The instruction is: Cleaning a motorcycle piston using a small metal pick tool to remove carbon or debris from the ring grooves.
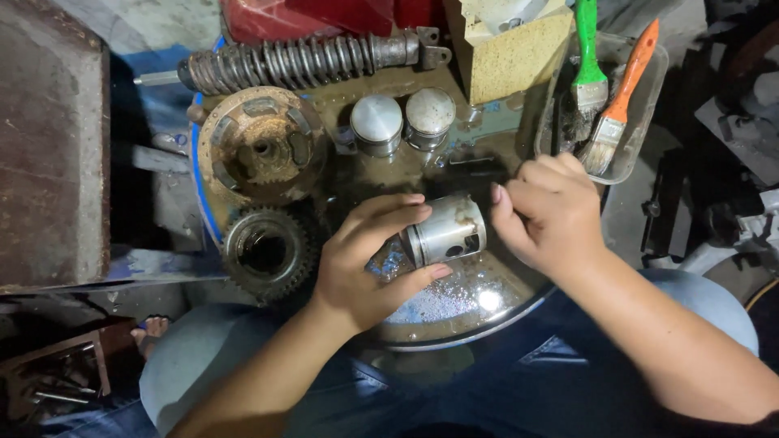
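Note:
A silver engine piston (446, 229) lies on its side over the round oily drum top (454, 320). My left hand (365, 259) grips it from the left, thumb underneath and fingers over the top. My right hand (548, 212) touches its right end with the fingers curled in; whether it holds something small is hidden. Two more pistons (376, 122) (429, 115) stand upright behind, beyond my hands.
A rusty clutch hub (261, 146), a toothed sprocket (264, 250) and a coil shock absorber (292, 61) lie at the left and back. A clear tray (641, 105) with a green brush (586, 57) and an orange brush (621, 101) sits at right. A yellow block (511, 57) stands behind.

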